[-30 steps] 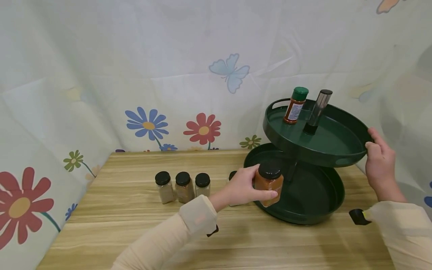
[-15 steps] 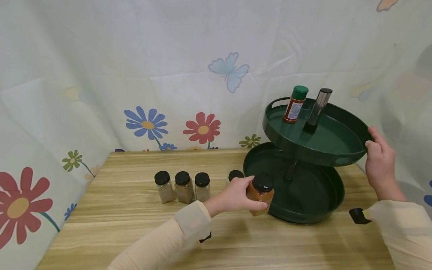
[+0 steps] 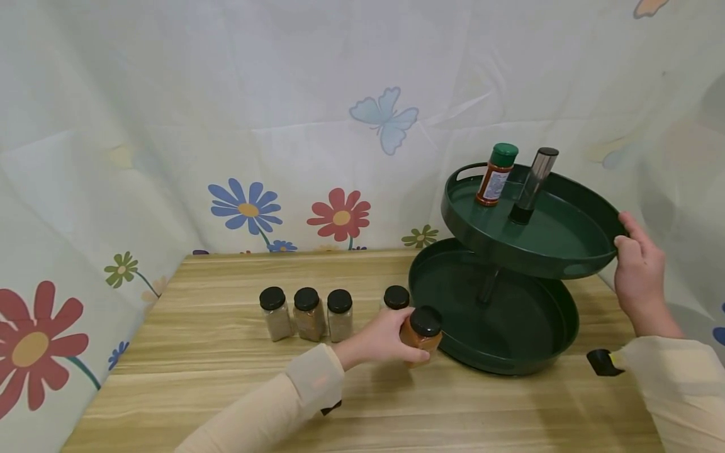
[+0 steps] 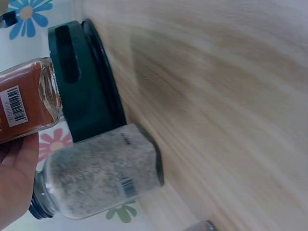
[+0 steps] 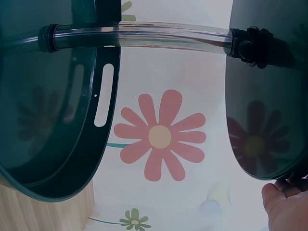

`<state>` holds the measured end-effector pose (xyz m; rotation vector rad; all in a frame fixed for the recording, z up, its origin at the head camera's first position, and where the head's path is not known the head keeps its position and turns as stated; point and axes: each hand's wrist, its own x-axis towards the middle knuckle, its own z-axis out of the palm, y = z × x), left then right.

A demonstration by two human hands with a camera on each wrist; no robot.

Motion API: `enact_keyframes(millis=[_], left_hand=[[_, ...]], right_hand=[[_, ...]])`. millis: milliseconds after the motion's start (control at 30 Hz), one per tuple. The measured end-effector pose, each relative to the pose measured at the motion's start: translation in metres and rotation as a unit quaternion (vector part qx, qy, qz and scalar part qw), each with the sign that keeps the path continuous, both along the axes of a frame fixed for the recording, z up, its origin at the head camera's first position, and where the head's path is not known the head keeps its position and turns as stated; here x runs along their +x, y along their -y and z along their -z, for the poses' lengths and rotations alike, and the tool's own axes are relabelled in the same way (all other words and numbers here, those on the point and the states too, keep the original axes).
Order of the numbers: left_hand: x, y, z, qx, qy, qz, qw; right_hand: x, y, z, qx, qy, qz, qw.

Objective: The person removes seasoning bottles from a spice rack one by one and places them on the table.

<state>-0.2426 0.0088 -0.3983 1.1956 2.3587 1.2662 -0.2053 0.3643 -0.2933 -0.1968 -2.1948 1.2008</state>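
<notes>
My left hand (image 3: 376,340) grips a black-lidded spice jar (image 3: 423,324) of orange-brown powder, just left of the two-tier dark green turntable rack. In the left wrist view the jar's base shows clear of the wood, with a barcode label (image 4: 14,106) on its side. Right behind that hand stands a jar of pale, grainy spice (image 4: 101,173), its black lid (image 3: 396,297) visible from above. On the right, my right hand (image 3: 640,277) holds the rim of the upper tray (image 3: 572,229), thumb on the near side. The lower tray (image 3: 521,327) sits below on the table.
A green-capped bottle of red spice (image 3: 494,176) stands on the upper tray, beside the central metal post (image 3: 535,179). Further left, three black-lidded spice jars (image 3: 308,314) form a row on the wooden table (image 3: 226,377). A flower-print curtain (image 3: 283,126) hangs behind.
My left hand has carried the orange-brown jar leftward and down, from over the lower tray to beside it. The right hand stays at the upper tray's rim.
</notes>
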Motion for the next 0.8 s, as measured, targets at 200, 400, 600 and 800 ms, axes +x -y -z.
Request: enact_keyframes(millis=[200, 400, 600, 800], left_hand=[[0.000, 0.006, 0.007, -0.031, -0.008, -0.010, 0.9994], [-0.002, 0.011, 0.013, -0.030, 0.006, -0.007, 0.9995], [-0.002, 0.013, 0.016, -0.039, 0.007, -0.012, 0.9991], [-0.005, 0.016, 0.019, -0.040, 0.009, -0.012, 0.9991]], right_hand=[[0.000, 0.001, 0.000, 0.000, -0.002, 0.001, 1.000], [-0.001, 0.000, 0.000, 0.000, -0.004, 0.006, 1.000], [-0.001, 0.001, 0.000, -0.002, -0.004, 0.007, 1.000], [-0.001, 0.002, 0.000, -0.006, -0.003, 0.008, 1.000]])
